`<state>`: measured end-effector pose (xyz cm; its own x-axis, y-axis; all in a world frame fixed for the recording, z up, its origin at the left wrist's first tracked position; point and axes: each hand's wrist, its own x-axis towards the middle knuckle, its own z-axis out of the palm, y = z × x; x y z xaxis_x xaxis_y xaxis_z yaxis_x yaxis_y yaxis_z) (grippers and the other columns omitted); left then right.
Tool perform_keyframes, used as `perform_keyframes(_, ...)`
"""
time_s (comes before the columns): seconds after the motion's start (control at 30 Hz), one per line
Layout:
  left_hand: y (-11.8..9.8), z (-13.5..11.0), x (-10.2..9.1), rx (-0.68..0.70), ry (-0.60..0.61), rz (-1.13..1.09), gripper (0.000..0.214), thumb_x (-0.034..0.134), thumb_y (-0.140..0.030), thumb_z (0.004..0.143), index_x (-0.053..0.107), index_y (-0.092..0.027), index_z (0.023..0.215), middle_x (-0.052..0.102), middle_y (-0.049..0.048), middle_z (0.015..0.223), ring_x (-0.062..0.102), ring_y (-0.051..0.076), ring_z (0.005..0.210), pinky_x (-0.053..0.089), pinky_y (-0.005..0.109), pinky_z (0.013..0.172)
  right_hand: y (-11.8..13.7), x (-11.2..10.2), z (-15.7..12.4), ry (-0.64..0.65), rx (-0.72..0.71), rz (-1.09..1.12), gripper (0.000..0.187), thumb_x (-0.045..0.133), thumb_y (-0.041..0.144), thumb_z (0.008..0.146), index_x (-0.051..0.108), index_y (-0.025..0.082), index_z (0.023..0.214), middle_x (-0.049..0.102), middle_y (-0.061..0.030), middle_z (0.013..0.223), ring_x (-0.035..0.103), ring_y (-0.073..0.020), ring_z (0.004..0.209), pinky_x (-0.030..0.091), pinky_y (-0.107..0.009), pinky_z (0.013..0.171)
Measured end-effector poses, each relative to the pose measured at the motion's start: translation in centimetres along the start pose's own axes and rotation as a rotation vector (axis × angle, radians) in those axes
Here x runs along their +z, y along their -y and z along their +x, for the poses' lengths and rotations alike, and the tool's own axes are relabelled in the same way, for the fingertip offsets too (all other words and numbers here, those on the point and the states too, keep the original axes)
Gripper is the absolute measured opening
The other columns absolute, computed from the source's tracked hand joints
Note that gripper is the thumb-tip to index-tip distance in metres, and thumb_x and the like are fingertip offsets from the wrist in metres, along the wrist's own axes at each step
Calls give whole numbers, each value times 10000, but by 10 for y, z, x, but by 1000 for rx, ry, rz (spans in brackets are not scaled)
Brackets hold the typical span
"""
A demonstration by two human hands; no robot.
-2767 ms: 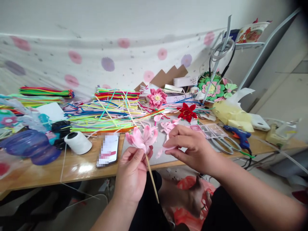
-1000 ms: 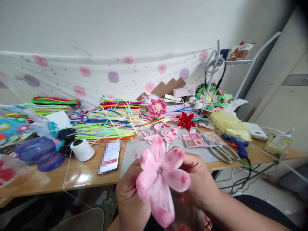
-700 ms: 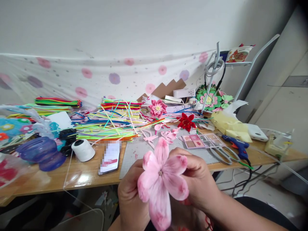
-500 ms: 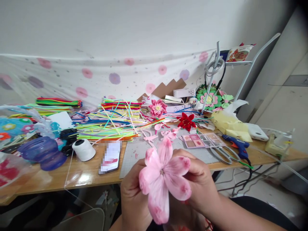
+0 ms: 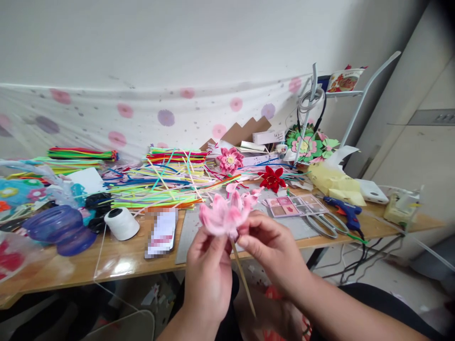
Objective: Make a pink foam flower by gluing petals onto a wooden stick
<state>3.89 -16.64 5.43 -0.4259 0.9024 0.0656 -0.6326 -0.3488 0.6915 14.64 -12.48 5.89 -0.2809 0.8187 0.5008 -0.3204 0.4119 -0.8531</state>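
One pink flower (image 5: 225,218), up in front of the table (image 5: 71,277): left hand (image 5: 209,272) is pinching its base, right hand (image 5: 277,251) is touching near the stick (image 5: 244,282), grip unclear. Over-squeezing could be working petals (image 5: 209,219) loose.

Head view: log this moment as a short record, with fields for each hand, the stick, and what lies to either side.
Left hand: grips the pink flower at its base
Right hand: fingertips at that base; exact contact unclear
Stick: runs down from the flower, slanting
Left side: white thread spool, phone
Right side: red flower, blue glue gun
Surface: wooden table
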Motion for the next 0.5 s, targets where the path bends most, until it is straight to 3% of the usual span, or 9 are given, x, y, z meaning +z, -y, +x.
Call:
perform_keyframes(0.1,-2,9,4,-198,-104,-83,56,702,-153,711,656,-154,679,672,17,692,619,104,641,526,246,701,-8,-6,8,-103,163,55,147,704,323,718,682,182,752,630,-16,721,543,-117,629,456,-258,607)
perform_keyframes(0.2,0,13,6,-257,-150,-100,74,692,-133,711,641,-152,660,664,18,687,617,109,634,531,266,705,-12,-10,10,-167,283,74,171,709,328,704,673,162,688,599,4,625,503,-96,566,425,-238,568)
perform_keyframes(0.37,6,9,7,-148,-7,-20,76,716,-155,698,641,-161,684,660,8,708,607,109,696,506,237,715,-5,-7,8,-97,290,49,151,675,309,721,687,162,688,596,11,579,512,-100,538,428,-243,551)
perform_keyframes(0.5,8,3,12,-8,67,71,65,712,-159,705,662,-172,745,677,13,808,608,129,806,477,246,772,5,-6,3,-106,144,-99,80,697,248,705,717,175,731,635,-17,688,573,-140,655,457,-272,622)
